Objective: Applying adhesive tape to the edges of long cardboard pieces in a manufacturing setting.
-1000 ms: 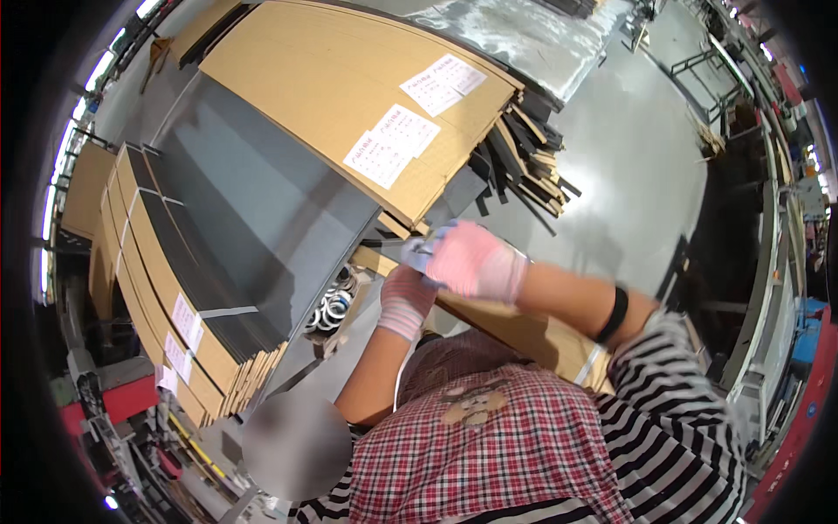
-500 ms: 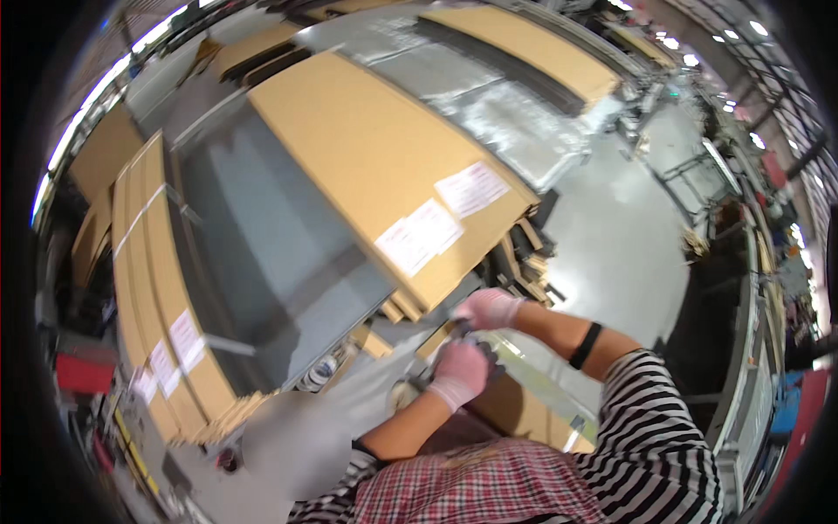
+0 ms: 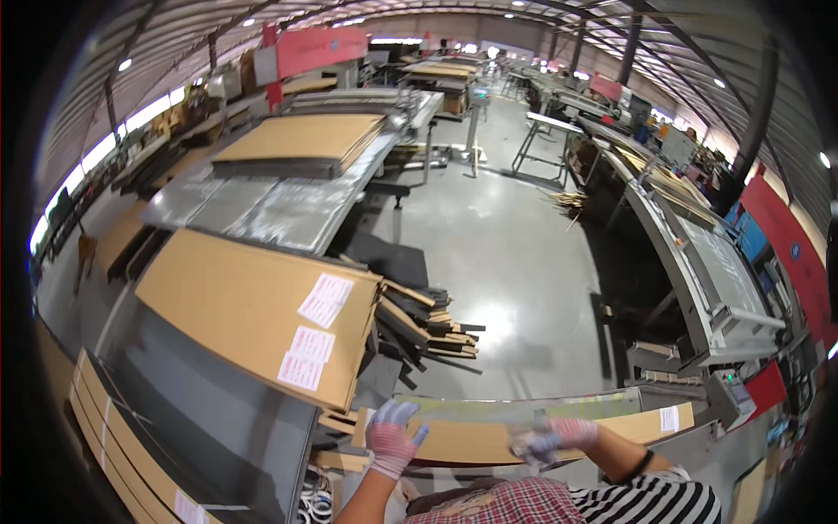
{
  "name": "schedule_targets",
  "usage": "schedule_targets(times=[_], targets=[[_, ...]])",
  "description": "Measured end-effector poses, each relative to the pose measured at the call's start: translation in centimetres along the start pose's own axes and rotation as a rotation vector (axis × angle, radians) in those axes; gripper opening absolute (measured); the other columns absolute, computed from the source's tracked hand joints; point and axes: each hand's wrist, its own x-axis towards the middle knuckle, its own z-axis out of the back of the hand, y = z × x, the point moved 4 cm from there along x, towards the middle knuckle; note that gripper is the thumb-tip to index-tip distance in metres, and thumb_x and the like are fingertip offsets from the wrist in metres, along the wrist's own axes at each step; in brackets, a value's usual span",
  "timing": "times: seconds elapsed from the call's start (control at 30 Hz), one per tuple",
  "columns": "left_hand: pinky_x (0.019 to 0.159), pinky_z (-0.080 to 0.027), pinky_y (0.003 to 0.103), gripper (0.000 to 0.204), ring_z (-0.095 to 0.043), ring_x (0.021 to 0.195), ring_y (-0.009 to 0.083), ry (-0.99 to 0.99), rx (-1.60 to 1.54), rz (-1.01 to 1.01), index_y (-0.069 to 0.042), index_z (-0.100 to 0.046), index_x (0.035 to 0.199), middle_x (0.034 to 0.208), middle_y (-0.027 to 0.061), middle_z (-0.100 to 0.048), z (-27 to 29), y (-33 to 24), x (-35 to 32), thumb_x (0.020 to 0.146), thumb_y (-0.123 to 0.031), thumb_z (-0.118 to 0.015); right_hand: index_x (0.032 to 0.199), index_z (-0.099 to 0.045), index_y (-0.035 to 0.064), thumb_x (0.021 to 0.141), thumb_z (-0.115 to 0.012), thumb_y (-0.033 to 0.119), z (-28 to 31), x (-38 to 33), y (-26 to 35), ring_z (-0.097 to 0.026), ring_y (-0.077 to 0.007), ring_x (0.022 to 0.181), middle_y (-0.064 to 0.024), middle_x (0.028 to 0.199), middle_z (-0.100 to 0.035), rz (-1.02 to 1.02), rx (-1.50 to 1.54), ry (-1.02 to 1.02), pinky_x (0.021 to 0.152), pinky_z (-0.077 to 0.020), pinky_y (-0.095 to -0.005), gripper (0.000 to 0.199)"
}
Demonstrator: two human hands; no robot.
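Both gloved hands hold a long flat cardboard piece (image 3: 524,432) crosswise at chest height: the left hand (image 3: 390,437) clasps its left end, fingers spread, and the right hand (image 3: 550,437), blurred, has its grip clenched on the top edge. Beyond lie a large labelled cardboard sheet (image 3: 244,306) and the grey concrete floor (image 3: 515,262).

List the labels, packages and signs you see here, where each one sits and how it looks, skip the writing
Flat cardboard package: left of centre, on a grey table, long tan slab.
White labels: three rectangular paper sheets near that package's right end.
Long cardboard box: at the bottom, touched by gloved left hand and right hand.
Small white label: on its right end.
Red sign: top left, hanging rectangle.
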Motion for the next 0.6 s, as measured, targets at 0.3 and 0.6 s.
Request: schedule_targets(times=[0.3,0.6], targets=[[0.104,-0.028,0.052,0.091,-0.043,0.123,0.0374,0.755,0.193,-0.571,-0.02,-0.031,0.144,0.131,0.0245,-0.046,-16.9,-25.5,-2.2,0.069,-0.054,-0.069,0.109,-0.062,0.0056,0.092,-0.056,0.027,4.8,-9.4,-37.7,-0.053,-0.0059,0.07,0.0038,0.078,-0.059,0.003,-0.157,0.018,0.062,-0.0443,-0.0226,0.029],[0.09,-0.044,0.044,0.107,-0.052,0.107,0.0397,1.096,-0.114,-0.414,-0.017,-0.021,0.147,0.117,0.0243,-0.053,-15.4,-32.9,-0.6,0.059,-0.039,-0.078,0.13,-0.048,0.0071,0.093,-0.053,0.037,5.2,-21.1,-37.4,-0.053,-0.0176,0.112,-0.0067,0.126,-0.056,0.41,0.346,-0.674,0.097,-0.0426,-0.0342,0.048]])
